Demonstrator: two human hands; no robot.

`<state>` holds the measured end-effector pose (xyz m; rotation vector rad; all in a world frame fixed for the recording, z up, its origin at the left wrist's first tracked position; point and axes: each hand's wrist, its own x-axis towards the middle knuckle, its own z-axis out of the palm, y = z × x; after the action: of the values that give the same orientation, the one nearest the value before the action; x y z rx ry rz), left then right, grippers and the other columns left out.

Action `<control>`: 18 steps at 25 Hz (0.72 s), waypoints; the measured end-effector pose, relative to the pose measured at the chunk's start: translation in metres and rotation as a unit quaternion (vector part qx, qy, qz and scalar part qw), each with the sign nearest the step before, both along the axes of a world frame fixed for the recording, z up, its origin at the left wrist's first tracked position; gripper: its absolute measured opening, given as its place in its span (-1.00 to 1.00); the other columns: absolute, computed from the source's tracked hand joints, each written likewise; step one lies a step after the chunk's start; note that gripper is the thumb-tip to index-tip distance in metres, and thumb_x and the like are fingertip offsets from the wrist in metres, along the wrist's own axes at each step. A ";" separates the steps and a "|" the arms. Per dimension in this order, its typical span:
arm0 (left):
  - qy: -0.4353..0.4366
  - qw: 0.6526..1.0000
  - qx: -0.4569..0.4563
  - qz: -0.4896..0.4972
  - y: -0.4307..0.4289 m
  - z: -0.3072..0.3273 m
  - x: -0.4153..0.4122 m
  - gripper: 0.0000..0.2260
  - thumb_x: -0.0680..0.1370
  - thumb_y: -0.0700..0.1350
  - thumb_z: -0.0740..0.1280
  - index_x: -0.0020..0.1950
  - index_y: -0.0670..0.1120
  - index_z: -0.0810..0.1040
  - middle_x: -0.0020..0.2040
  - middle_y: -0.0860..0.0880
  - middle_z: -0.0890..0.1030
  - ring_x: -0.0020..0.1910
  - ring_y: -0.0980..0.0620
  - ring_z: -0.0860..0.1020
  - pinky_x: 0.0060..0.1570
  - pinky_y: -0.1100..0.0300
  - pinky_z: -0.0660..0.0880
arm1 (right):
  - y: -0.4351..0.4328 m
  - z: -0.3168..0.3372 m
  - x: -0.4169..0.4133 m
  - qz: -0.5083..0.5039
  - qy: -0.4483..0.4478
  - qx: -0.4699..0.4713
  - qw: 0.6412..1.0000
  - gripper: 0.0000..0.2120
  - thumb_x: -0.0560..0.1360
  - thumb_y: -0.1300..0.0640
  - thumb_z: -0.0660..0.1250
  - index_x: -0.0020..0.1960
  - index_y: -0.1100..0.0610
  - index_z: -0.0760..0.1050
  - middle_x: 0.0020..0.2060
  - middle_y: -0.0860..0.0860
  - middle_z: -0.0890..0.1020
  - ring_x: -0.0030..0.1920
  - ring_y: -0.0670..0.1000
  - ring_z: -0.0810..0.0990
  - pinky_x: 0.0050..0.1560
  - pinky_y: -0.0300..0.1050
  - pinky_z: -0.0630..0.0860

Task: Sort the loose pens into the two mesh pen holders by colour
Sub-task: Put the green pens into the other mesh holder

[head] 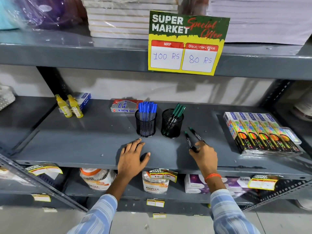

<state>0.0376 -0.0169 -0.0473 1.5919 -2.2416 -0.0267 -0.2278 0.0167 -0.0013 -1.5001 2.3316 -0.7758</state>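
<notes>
Two black mesh pen holders stand side by side on the grey shelf. The left holder is full of blue pens. The right holder has several green-capped pens leaning in it. My right hand grips two green-capped black pens that point up toward the right holder. My left hand lies flat on the shelf, fingers spread, just in front of the left holder, holding nothing.
Neon pencil boxes lie at the right of the shelf. Two yellow glue bottles and a blue box stand at the left, a red-and-white box behind the holders. A price sign hangs from the shelf above.
</notes>
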 end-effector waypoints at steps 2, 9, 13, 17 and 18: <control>-0.001 1.000 0.000 0.001 0.000 0.000 0.000 -0.48 0.51 0.22 0.09 0.28 -0.10 0.49 0.32 -0.10 0.49 0.24 -0.11 0.45 0.15 -0.07 0.41 | -0.002 0.003 0.002 0.018 0.012 0.000 1.000 -0.82 0.48 0.10 0.36 -0.02 0.21 0.55 -0.11 0.25 0.70 -0.05 0.31 0.63 -0.05 0.01 0.55; 0.002 1.000 -0.005 0.002 0.001 0.003 -0.001 -0.50 0.50 0.20 0.11 0.24 -0.11 0.52 0.29 -0.10 0.52 0.20 -0.11 0.48 0.11 -0.05 0.42 | -0.030 0.004 -0.014 0.270 0.144 0.054 0.951 -0.59 0.46 0.44 0.20 0.18 0.09 0.56 0.15 0.20 0.48 0.09 0.25 0.52 0.13 0.02 0.51; 0.000 1.000 -0.005 0.003 0.002 0.004 -0.001 -0.50 0.50 0.20 0.10 0.25 -0.10 0.51 0.29 -0.10 0.52 0.21 -0.11 0.48 0.12 -0.05 0.42 | -0.045 0.018 -0.011 0.378 0.188 0.052 0.905 -0.80 0.48 0.26 0.33 0.06 0.11 0.62 0.11 0.12 0.52 0.13 0.17 0.46 0.21 0.05 0.46; -0.001 1.000 -0.007 0.001 0.002 0.005 -0.001 -0.51 0.50 0.20 0.11 0.23 -0.10 0.52 0.26 -0.10 0.54 0.18 -0.11 0.49 0.09 -0.04 0.44 | -0.046 0.025 0.002 0.404 0.149 -0.006 0.902 -0.82 0.49 0.20 0.34 0.07 0.16 0.60 0.04 0.13 0.61 0.06 0.13 0.52 0.17 -0.04 0.45; -0.002 1.000 -0.006 0.003 0.002 0.005 -0.001 -0.50 0.50 0.20 0.10 0.23 -0.10 0.52 0.25 -0.11 0.54 0.18 -0.11 0.50 0.09 -0.04 0.44 | -0.044 0.026 0.008 0.391 0.115 -0.045 0.912 -0.82 0.49 0.19 0.35 0.07 0.17 0.60 0.01 0.12 0.63 0.01 0.09 0.55 0.12 -0.09 0.47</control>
<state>0.0364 -0.0151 -0.0427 1.5927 -2.2358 -0.0081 -0.2198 -0.0275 0.0252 -2.4174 1.5682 -0.4972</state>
